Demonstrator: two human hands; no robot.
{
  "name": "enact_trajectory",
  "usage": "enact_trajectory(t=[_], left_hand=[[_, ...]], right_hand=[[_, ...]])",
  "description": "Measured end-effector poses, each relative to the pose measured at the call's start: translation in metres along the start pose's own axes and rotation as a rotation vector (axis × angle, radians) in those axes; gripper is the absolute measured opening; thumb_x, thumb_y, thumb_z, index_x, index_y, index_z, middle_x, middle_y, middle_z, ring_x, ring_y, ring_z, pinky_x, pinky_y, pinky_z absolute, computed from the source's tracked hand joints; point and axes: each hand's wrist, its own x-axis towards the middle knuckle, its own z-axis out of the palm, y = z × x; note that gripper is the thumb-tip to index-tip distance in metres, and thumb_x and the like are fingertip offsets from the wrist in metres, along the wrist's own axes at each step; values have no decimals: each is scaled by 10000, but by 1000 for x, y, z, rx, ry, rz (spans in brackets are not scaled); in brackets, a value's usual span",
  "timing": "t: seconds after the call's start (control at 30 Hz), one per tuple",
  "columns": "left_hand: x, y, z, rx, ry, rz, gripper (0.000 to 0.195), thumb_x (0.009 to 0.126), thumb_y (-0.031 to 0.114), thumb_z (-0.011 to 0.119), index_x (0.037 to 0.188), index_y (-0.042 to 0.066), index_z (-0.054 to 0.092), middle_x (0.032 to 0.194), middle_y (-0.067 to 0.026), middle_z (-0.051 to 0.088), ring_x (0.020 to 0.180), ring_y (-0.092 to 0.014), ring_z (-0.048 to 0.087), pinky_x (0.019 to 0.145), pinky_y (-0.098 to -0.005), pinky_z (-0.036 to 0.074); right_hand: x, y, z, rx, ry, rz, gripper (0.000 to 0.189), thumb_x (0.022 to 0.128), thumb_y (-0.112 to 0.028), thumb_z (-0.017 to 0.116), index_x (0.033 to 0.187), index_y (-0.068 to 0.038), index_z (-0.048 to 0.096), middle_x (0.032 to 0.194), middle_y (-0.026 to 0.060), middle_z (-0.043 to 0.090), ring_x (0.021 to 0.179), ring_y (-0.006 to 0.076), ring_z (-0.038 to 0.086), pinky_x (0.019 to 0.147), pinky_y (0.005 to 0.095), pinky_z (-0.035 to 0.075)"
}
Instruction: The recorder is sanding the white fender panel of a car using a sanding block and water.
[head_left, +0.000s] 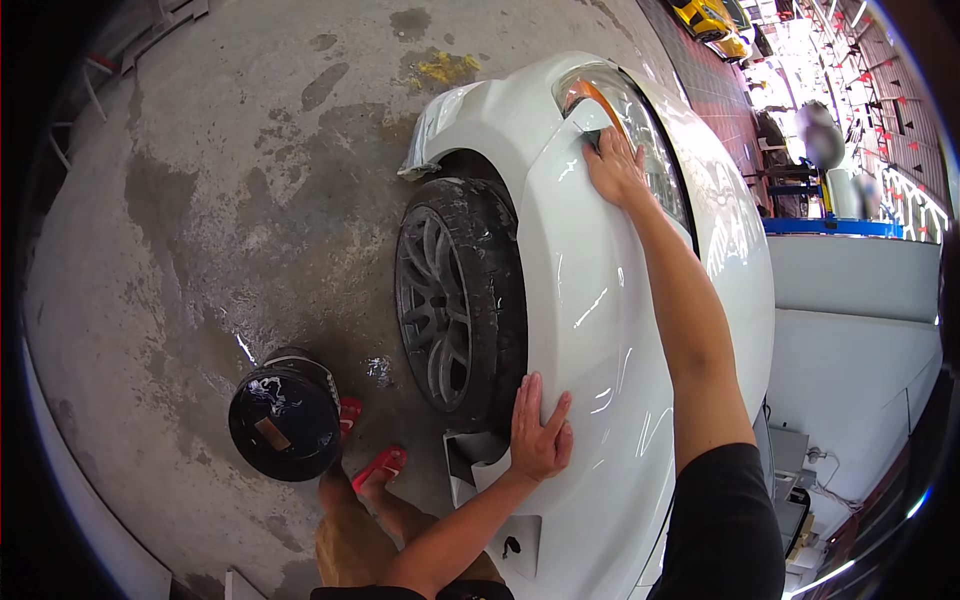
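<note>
My left hand (541, 433) rests with fingers spread on the white front fender (581, 300) of a car, beside the wheel arch and above the rear of the tyre. My right hand (619, 169) is pressed flat on the same fender, at the edge of the clear headlight (660, 161) with its orange strip. A small dark piece (592, 138) shows beside the fingers and thumb of that hand. Most of it is hidden, so I cannot tell what it is. Below the fender is the front wheel, with a grey multi-spoke rim (435, 304) and a worn, wet-looking black tyre (499, 300).
A black bucket (283, 424) with a pale handle stands by my red slippers (380, 469); a brown rectangular piece (272, 433) lies in it. Wet patches mark the concrete floor (247, 187). Beyond the hood (724, 202) are a blue frame (832, 227) and a yellow car (705, 19).
</note>
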Motion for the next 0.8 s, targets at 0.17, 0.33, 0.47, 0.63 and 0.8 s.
enact_trajectory(t=[0.17,0.33,0.47,0.63,0.8], left_hand=[[-2,3,5,-11,-5,-10,556,892,150,509,1446,116,475,1489,-382,301,1362,-556,338,1129,-591,281],[-3,2,1,-36,13,-42,547,903,196,532,1448,179,490,1492,-354,323,1365,-525,357,1132,-576,282],[-7,0,0,-27,17,-50,523,906,215,537,1428,191,520,1501,-335,327,1374,-507,357,1133,-571,288],[-1,5,6,-58,20,-35,511,922,214,514,1432,190,516,1515,-322,316,1402,-479,336,1140,-559,285],[-4,5,-4,-22,15,-60,509,920,195,515,1428,177,517,1519,-312,315,1406,-479,329,1144,-554,279]], right_hand=[[38,6,5,-5,-18,66,717,986,-443,334,1526,20,238,1626,160,187,1525,268,95,1228,513,11],[77,-8,3,-19,-23,11,699,978,-426,335,1532,-8,255,1602,154,266,1505,264,192,1224,513,-4],[86,-18,8,-18,-20,6,669,989,-420,335,1521,-17,288,1593,150,289,1496,260,220,1221,524,23],[71,-3,-1,-51,-32,-140,642,1011,-391,312,1531,-17,265,1591,157,285,1491,269,228,1223,519,77],[-9,-29,6,-40,-55,-394,598,1007,-348,358,1505,-19,315,1576,161,307,1472,278,269,1215,531,138]])
